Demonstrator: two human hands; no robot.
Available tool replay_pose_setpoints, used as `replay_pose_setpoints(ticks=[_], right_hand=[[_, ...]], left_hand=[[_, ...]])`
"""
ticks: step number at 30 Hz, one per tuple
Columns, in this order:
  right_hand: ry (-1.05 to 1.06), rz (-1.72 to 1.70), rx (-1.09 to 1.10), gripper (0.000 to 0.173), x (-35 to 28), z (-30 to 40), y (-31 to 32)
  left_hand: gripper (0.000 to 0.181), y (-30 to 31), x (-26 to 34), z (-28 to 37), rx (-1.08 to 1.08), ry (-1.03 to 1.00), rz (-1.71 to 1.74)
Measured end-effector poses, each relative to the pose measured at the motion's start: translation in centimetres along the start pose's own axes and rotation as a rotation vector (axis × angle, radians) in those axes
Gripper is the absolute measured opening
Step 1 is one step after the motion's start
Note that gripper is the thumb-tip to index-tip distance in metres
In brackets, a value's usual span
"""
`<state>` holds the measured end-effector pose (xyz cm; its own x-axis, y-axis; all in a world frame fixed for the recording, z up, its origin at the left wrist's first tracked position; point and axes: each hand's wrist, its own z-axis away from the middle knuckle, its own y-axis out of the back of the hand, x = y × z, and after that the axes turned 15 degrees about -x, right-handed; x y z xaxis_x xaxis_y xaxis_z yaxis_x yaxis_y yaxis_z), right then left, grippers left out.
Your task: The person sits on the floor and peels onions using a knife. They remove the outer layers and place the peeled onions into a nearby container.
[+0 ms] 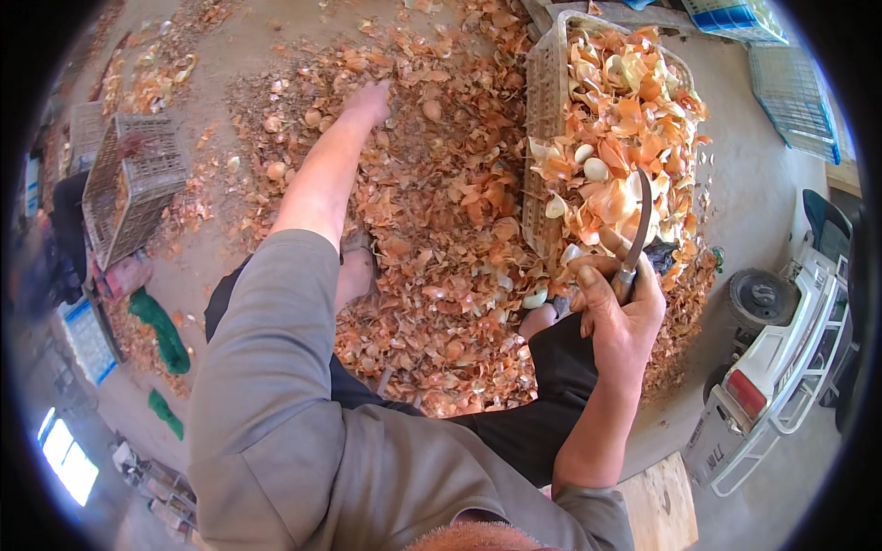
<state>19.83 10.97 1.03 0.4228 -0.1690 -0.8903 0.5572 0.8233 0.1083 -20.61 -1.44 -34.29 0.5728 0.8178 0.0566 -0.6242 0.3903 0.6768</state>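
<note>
In my right hand is a small knife with a curved blade, its blade pointing up and away from me. That hand is over the near end of a plastic crate heaped with onion skins; two pale peeled onions lie among them. My left hand reaches out to the floor, touching or just above the scattered skins; its fingers are blurred, and whether they hold anything is not clear. Unpeeled onions lie on the floor near the left forearm. One peeled onion lies beside my right foot.
An empty-looking tipped crate stands at left, near another person's partly visible dark clothing. Green net bags lie below it. A white vehicle is at right, blue-edged crates at upper right, a wooden board at lower right.
</note>
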Motion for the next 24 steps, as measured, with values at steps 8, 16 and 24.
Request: replay_pose_setpoints(ticks=[8, 16, 24], right_hand=[[-0.029, 0.014, -0.03, 0.045, -0.1, -0.4, -0.8], [-0.02, 0.083, -0.072, 0.044, -0.3, -0.3, -1.3], [0.099, 0.318, -0.061, 0.044, 1.5, -0.2, -0.8]], left_hand=[[0.053, -6.1, 4.7, 3.4, -0.131, -0.067, -0.176], [0.074, -11.0, 10.3, 11.9, -0.389, -0.331, 0.126], [0.067, -2.2, 11.4, 14.9, -0.386, -0.549, 0.791]])
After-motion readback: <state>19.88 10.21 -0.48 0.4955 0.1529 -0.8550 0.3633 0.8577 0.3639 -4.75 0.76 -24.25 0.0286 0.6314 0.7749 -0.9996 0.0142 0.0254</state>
